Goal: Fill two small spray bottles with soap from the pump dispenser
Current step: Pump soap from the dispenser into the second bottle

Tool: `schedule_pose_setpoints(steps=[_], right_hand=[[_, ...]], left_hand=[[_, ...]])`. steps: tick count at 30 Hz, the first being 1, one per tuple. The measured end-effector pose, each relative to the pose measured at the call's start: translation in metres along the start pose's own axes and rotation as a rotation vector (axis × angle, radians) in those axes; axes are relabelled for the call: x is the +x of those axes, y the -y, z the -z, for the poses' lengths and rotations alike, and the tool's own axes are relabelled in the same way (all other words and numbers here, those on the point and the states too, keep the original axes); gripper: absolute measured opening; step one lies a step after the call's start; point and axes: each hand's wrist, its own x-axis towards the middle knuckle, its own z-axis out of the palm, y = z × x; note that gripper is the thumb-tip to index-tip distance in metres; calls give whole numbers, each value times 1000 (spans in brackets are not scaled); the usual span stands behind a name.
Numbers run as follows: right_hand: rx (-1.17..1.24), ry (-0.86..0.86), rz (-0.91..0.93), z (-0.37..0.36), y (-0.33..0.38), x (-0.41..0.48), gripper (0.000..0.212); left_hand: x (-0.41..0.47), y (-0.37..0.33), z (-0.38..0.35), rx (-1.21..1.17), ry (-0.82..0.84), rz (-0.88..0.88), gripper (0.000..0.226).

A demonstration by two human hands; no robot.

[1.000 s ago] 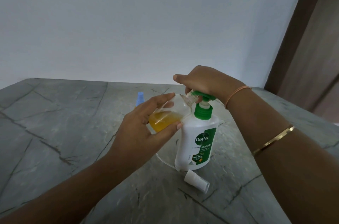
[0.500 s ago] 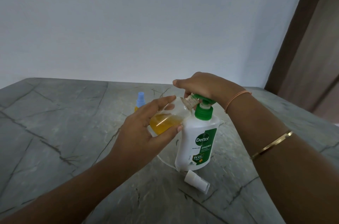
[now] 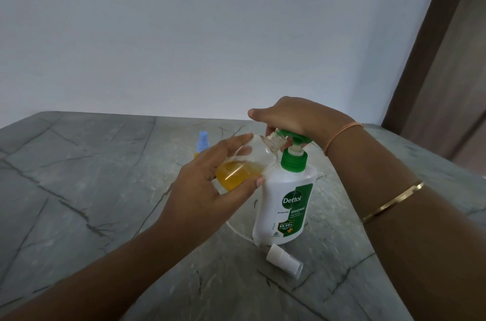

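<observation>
A blue-capped bottle (image 3: 203,139) stood behind on the worktop (image 3: 79,189). The left hand (image 3: 207,194) gripped a tilted spray bottle (image 3: 246,166) — partly filled with yellow soap — neck at the pump dispenser (image 3: 285,189) spout; the right hand (image 3: 289,118) curled over its green head.

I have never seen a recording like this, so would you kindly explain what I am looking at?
There is no machine: a person wears a camera on the head, looking down at their two bare hands. The left hand grips a small clear bottle, tilted and partly filled with orange soap, its open neck at the spout. The right hand curls over the green pump head of the white dispenser, which stands on a grey stone table. A white spray cap lies in front of it; a second bottle with a blue cap stands behind.
</observation>
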Motion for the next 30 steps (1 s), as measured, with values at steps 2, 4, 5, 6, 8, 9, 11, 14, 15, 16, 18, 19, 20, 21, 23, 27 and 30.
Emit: schedule_pose_setpoints(steps=[2,4,5,6,8,9,11,14,15,16,18,19,20,21,23,27,30], right_hand=[[-2,18,-11,-1,0,-1,44],[10,40,-27,-2,0,-2,44],[10,46,-30,-3,-1,-2,44],[4,46,-28,-3,-1,-3,44],[-3,33,-15,-3,0,-3,45],[-9,20,-4,-2,0,-3,47],[-27,-14,23,-1,0,-3,48],[-32,-51,49,2,0,-3,48],[-35,-60,52,3,1,-3,47],[-39,-65,54,3,1,-3,47],[-38,-68,54,2,1,-3,46],[-33,-63,52,1,1,-3,46],[-23,-55,47,1,2,-2,45],[-8,-44,37,1,2,-3,45],[20,-19,13,0,1,-4,44],[18,22,-28,-1,1,-9,43],[40,29,-34,-2,2,-11,41]], left_hand=[[0,2,1,10,4,-3,50],[-1,3,0,12,1,-18,50],[-1,3,0,5,-4,-20,50],[-1,3,0,-2,-7,-19,51],[-2,3,0,-2,-6,-16,51],[-2,2,0,4,-6,-17,51],[-1,1,1,12,-10,-21,51],[0,-3,2,-1,-14,-13,50],[0,-4,2,-9,-17,-8,51],[0,-4,2,-12,-19,-5,51],[-1,-4,2,-4,-14,-3,51],[-1,-3,2,1,-10,-7,52],[-1,-2,3,5,-7,-11,52],[-1,-2,3,7,-4,-12,52],[-1,-1,3,10,-4,-11,51],[-2,1,3,25,8,-15,51],[-3,0,2,11,5,-14,53]])
